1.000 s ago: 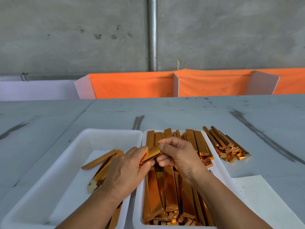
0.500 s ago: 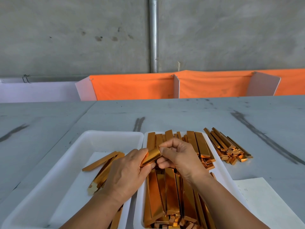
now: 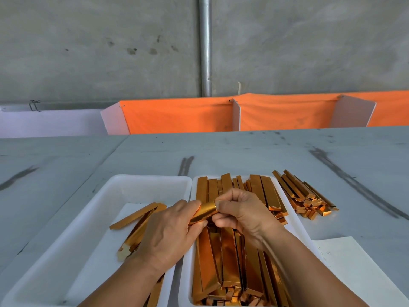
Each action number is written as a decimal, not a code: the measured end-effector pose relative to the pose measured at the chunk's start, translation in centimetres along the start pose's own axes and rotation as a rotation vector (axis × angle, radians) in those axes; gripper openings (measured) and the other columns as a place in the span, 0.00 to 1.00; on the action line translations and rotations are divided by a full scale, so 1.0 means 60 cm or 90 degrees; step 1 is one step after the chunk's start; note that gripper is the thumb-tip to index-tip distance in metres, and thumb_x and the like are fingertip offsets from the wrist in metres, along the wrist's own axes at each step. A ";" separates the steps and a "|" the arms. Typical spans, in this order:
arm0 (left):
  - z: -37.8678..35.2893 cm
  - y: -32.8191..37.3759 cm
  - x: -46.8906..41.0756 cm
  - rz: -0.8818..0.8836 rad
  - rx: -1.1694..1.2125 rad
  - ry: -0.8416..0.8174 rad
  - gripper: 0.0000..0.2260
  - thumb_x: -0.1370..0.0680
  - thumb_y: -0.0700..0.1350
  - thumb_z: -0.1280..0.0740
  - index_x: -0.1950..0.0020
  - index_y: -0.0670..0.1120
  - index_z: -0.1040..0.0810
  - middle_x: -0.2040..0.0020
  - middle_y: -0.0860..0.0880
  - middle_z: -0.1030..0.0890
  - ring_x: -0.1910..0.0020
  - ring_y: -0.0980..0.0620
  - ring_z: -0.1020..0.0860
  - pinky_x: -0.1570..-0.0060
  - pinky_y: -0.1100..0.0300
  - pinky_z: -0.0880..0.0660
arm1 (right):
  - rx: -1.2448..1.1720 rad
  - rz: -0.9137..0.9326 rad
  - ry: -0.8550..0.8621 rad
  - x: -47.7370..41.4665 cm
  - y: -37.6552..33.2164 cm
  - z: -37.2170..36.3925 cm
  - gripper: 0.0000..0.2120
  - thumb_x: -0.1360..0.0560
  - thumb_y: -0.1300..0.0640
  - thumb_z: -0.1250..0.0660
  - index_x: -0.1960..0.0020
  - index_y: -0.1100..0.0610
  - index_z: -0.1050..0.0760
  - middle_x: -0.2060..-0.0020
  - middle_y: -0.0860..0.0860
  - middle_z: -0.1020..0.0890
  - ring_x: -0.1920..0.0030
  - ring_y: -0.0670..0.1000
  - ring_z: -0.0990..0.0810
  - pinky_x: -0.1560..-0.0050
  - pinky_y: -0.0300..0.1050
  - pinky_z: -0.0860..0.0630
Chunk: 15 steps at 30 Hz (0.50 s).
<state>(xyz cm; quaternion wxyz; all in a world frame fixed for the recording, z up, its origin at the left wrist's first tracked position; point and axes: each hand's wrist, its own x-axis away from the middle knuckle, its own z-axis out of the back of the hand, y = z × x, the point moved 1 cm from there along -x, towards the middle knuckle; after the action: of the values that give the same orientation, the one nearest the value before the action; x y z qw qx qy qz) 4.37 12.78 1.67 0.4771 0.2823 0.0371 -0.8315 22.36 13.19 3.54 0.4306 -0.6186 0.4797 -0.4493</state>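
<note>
We are pinching a gold strip (image 3: 202,212) between both hands, our left hand (image 3: 170,231) curling round its near end and our right hand (image 3: 240,212) gripping its far end. Directly beneath it, the right tray (image 3: 294,220) is holding stacked gold strips (image 3: 230,262); left of the grip, the left tray (image 3: 93,218) is holding a few.

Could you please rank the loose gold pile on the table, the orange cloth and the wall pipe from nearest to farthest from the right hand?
1. Loose gold pile, just right of the right hand.
2. Orange cloth, at the table's far edge.
3. Wall pipe, on the wall behind.
</note>
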 end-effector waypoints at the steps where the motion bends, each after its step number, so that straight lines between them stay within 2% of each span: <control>1: 0.001 0.001 0.000 -0.006 -0.002 0.001 0.18 0.22 0.59 0.38 0.34 0.53 0.27 0.53 0.55 0.22 0.59 0.58 0.26 0.62 0.69 0.34 | -0.003 -0.010 -0.003 0.000 -0.001 0.001 0.03 0.25 0.68 0.30 0.55 0.63 0.22 0.64 0.60 0.16 0.68 0.51 0.16 0.69 0.38 0.18; 7: 0.006 0.004 -0.002 -0.014 -0.012 0.007 0.14 0.26 0.53 0.28 0.43 0.50 0.21 0.61 0.54 0.21 0.67 0.56 0.24 0.70 0.66 0.30 | 0.038 -0.008 0.016 0.001 -0.003 0.000 0.04 0.25 0.70 0.31 0.56 0.63 0.23 0.66 0.58 0.17 0.69 0.51 0.17 0.71 0.38 0.20; 15: 0.004 0.002 0.000 -0.006 -0.011 0.019 0.15 0.27 0.54 0.28 0.43 0.50 0.21 0.62 0.54 0.21 0.68 0.56 0.24 0.69 0.69 0.32 | 0.039 0.005 -0.005 0.006 -0.007 0.002 0.02 0.26 0.68 0.29 0.54 0.64 0.22 0.64 0.61 0.16 0.68 0.51 0.16 0.69 0.37 0.19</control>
<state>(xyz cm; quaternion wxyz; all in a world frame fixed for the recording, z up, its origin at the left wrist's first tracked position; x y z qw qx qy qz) 4.39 12.64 1.93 0.4752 0.2899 0.0527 -0.8291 22.64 12.92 3.99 0.4532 -0.6050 0.4662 -0.4595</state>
